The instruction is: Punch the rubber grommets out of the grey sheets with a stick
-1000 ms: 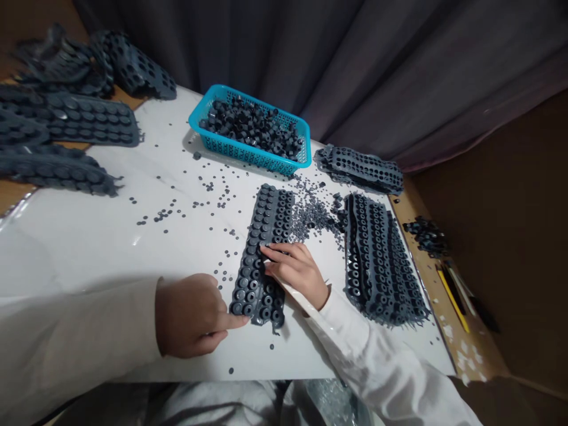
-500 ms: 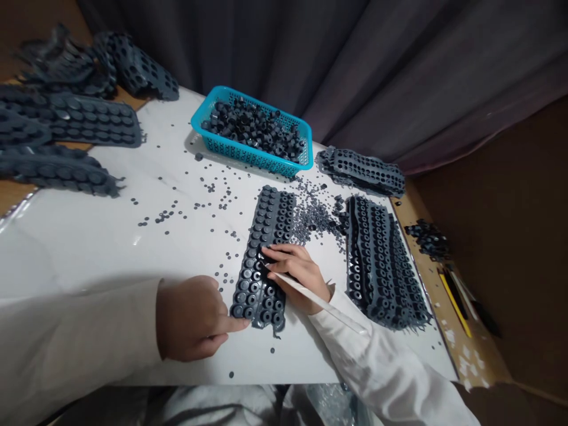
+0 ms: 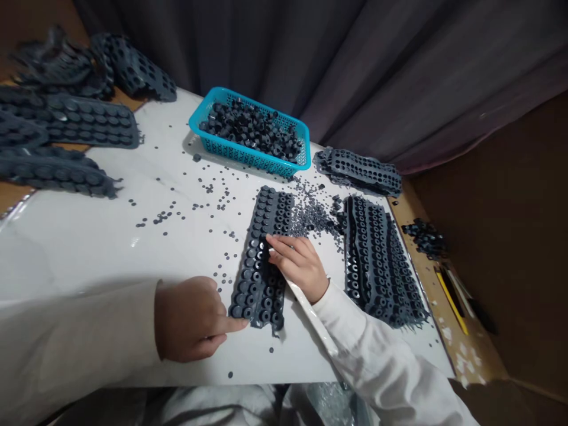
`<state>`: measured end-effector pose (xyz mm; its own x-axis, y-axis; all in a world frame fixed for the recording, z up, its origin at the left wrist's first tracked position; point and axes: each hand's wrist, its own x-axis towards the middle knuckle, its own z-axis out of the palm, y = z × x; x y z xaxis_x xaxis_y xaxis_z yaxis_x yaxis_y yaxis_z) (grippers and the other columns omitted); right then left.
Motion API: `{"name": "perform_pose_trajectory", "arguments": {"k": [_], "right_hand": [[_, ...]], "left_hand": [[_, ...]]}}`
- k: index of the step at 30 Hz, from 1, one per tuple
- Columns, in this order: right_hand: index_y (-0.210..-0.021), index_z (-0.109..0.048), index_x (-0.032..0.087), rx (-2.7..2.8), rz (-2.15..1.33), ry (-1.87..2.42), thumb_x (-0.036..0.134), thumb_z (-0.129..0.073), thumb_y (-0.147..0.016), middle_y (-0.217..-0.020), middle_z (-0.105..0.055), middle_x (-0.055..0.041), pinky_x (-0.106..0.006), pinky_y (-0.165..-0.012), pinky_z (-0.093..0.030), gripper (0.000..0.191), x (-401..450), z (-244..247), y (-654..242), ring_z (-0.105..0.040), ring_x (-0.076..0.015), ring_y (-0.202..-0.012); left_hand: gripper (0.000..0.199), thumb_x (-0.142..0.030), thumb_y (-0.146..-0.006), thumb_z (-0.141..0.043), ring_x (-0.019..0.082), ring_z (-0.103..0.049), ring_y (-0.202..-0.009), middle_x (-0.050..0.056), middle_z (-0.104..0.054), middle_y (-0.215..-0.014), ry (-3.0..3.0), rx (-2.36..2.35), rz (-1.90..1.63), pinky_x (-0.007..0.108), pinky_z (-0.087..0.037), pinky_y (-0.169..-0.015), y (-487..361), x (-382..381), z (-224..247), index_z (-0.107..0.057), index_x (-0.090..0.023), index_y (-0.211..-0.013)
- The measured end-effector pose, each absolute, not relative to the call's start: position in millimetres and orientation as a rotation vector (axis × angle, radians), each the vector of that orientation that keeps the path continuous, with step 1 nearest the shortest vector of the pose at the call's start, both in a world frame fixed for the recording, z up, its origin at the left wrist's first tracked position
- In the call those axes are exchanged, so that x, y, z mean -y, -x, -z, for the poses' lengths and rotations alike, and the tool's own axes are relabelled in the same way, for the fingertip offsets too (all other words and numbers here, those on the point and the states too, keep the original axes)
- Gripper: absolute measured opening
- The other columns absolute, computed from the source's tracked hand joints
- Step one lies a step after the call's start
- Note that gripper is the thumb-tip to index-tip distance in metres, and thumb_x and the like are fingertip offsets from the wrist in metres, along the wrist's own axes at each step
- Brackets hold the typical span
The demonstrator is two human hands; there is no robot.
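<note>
A dark grey moulded rubber sheet (image 3: pixel 252 278), with rows of round studs and ring-shaped parts, lies lengthwise in front of me on the white table. My left hand (image 3: pixel 193 319) rests at its near left corner, index finger stretched out and touching the edge, other fingers curled, nothing held. Pen-like, my right hand (image 3: pixel 299 266) grips a thin white stick (image 3: pixel 313 319) over the middle of the sheet. The stick's working tip is hidden by the fingers. Loose small grey discs (image 3: pixel 310 219) are scattered beside the sheet.
Behind stands a blue basket (image 3: pixel 248 155) filled with small dark rubber pieces. Stacked rubber sheets (image 3: pixel 381 260) lie on the right, punched sheets (image 3: pixel 359 171) behind them. More sheets (image 3: pixel 93 121) pile up at left. A yellow-handled tool (image 3: pixel 451 302) lies at the right edge.
My right hand has shifted slightly up along the sheet, and the white stick is tilted more steeply towards me. My left hand stays in place.
</note>
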<state>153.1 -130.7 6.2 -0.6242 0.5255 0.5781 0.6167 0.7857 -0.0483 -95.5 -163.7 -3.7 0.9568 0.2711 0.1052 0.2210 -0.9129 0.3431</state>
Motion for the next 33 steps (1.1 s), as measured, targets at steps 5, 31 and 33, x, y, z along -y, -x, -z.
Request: {"name": "perform_pose_trajectory", "arguments": {"k": [5,31,33], "right_hand": [[-0.087,-0.057,0.02,2.223,-0.093,1.009,0.013,-0.057,-0.087,-0.108,-0.071,-0.0094,-0.038,-0.078,-0.051,0.007,130,-5,-156,-0.065,-0.0208,-0.096],[-0.087,-0.059,0.023,2.133,-0.356,1.142,0.022,-0.053,-0.09,-0.112,-0.069,-0.0079,-0.041,-0.087,-0.05,0.007,125,-4,-157,-0.061,-0.0203,-0.105],[-0.086,-0.059,0.023,2.135,-0.5,1.085,0.023,-0.055,-0.089,-0.112,-0.069,-0.0077,-0.042,-0.089,-0.05,0.005,130,-6,-156,-0.06,-0.0202,-0.108]], "left_hand": [[0.042,-0.016,-0.076,-0.051,0.018,-0.057,-0.05,-0.005,-0.066,-0.064,-2.766,-0.357,-0.218,0.036,-0.036,-0.062,96,164,7,-0.053,-0.025,-0.117],[0.041,-0.017,-0.076,-0.051,0.019,-0.057,-0.05,-0.005,-0.066,-0.064,-2.758,-0.375,-0.211,0.036,-0.036,-0.061,95,165,7,-0.054,-0.026,-0.116],[0.041,-0.017,-0.076,-0.051,0.018,-0.057,-0.05,-0.005,-0.066,-0.064,-2.755,-0.381,-0.215,0.035,-0.035,-0.061,95,165,6,-0.054,-0.026,-0.115]]}}
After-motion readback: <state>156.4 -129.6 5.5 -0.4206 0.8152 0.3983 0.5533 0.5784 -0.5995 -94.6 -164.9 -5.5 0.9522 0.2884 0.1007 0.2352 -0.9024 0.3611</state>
